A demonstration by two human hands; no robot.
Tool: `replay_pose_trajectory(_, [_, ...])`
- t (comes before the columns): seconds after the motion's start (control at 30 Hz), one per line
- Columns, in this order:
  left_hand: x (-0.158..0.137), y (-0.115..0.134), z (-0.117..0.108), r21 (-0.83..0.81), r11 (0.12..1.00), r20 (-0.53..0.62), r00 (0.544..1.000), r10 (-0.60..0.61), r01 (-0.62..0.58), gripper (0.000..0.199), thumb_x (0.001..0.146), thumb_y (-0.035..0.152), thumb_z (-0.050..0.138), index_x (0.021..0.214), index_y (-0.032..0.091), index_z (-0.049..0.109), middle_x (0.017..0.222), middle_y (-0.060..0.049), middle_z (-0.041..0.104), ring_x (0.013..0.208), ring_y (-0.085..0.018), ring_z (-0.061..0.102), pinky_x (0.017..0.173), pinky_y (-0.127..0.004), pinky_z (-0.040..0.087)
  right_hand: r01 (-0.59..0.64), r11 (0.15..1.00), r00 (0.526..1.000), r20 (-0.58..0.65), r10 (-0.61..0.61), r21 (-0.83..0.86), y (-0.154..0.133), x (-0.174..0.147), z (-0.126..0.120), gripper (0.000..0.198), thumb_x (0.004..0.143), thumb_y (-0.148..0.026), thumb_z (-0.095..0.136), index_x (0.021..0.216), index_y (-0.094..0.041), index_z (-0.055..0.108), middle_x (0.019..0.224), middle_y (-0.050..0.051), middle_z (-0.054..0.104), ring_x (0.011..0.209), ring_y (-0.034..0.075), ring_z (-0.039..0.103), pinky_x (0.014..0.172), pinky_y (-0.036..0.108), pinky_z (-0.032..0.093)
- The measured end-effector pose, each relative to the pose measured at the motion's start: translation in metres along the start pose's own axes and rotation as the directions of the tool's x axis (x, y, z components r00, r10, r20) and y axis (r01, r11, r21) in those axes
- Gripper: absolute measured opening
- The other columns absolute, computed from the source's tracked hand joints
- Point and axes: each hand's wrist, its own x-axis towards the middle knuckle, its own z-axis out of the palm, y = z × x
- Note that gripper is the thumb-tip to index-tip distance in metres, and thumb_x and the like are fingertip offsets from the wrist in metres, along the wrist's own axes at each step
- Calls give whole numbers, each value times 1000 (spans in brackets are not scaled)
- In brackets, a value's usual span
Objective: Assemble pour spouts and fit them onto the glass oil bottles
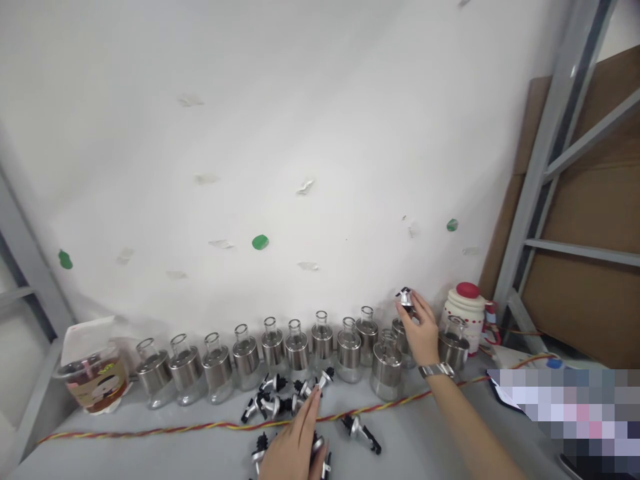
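My right hand (420, 330) is closed on a silver-and-black bottle pourer (405, 298). It holds the pourer over the neck of a glass bottle in the back row, largely hidden by the hand. Whether the pourer sits in the neck I cannot tell. My left hand (293, 443) lies low over a pile of loose pourers (270, 405), fingers stretched forward and thumb apart. Its fingertips come close to one pourer (325, 379), and others are partly covered by the hand. A single pourer (361, 433) lies to the right of it.
Glass bottles with metal sleeves, such as this one (217, 360), stand along the white wall. A twisted red-yellow cord (190, 428) crosses the grey table. At left is a cup of dark liquid (95, 380); at right, a white jar with a red lid (465, 310) and a blurred-out screen (575, 413).
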Motion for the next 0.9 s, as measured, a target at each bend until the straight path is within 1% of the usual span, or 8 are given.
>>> replay_pose_trajectory(0.13, [0, 0, 0, -16, 1000, 56, 998, -19, 20, 72, 77, 16, 41, 138, 21, 5, 137, -4, 33, 93, -18, 59, 71, -24, 48, 111, 990, 994, -13, -112, -92, -3, -3, 3, 58, 78, -40, 51, 128, -14, 38, 134, 12, 34, 121, 23, 35, 102, 38, 28])
replay_pose_trajectory(0.23, [-1, -1, 1, -32, 998, 117, 992, -49, 53, 77, 76, 14, 42, 137, 26, -3, 140, -2, 28, 94, -18, 59, 74, -24, 48, 175, 978, 984, 18, -174, -109, -4, -5, 4, 57, 80, -38, 49, 131, -16, 34, 134, 11, 36, 122, 22, 34, 103, 39, 26])
replay_pose_trajectory(0.33, [-1, -2, 1, -40, 997, 158, 985, -61, 68, 77, 78, 16, 42, 137, 28, -6, 141, -1, 25, 92, -18, 59, 74, -25, 47, 179, 978, 984, 49, -174, -108, -5, -5, 4, 57, 81, -38, 46, 132, -17, 30, 135, 10, 34, 124, 22, 32, 104, 40, 24])
replay_pose_trajectory(0.47, [-1, -2, 1, -45, 996, 173, 983, -67, 75, 73, 79, 18, 41, 137, 28, -2, 141, -2, 25, 89, -18, 60, 73, -25, 47, 114, 991, 992, 61, -109, -72, -5, -5, 4, 56, 82, -39, 45, 132, -16, 32, 135, 11, 35, 124, 22, 31, 104, 39, 24])
replay_pose_trajectory(0.57, [-1, -1, 1, -41, 996, 167, 983, -72, 80, 71, 79, 19, 42, 137, 28, 2, 141, -2, 26, 88, -19, 60, 72, -26, 47, -41, 999, 997, 60, 42, -19, -6, -4, 5, 56, 79, -41, 48, 128, -16, 38, 129, 12, 45, 118, 23, 40, 100, 39, 29])
replay_pose_trajectory(0.7, [-1, -1, 1, -42, 996, 165, 984, -67, 75, 71, 78, 17, 42, 138, 27, 5, 141, -2, 26, 92, -19, 59, 74, -26, 47, -219, 975, 974, 67, 216, 42, -3, -3, 8, 53, 75, -47, 50, 116, -14, 51, 109, 14, 59, 99, 26, 54, 85, 40, 40])
replay_pose_trajectory(0.8, [-1, -1, 1, -36, 996, 172, 982, -72, 79, 69, 77, 17, 42, 138, 26, 10, 141, -2, 25, 91, -19, 60, 74, -27, 48, -229, 972, 972, 63, 225, 53, -2, -2, 10, 46, 74, -48, 49, 102, -12, 58, 88, 12, 66, 82, 23, 59, 74, 35, 44])
replay_pose_trajectory(0.9, [-1, -1, 1, -28, 996, 174, 982, -75, 82, 67, 77, 18, 43, 137, 26, 15, 140, -2, 27, 91, -20, 60, 73, -26, 48, -217, 975, 976, 25, 216, 53, -5, -4, 9, 42, 76, -49, 47, 92, -12, 59, 74, 7, 64, 67, 18, 57, 63, 29, 43])
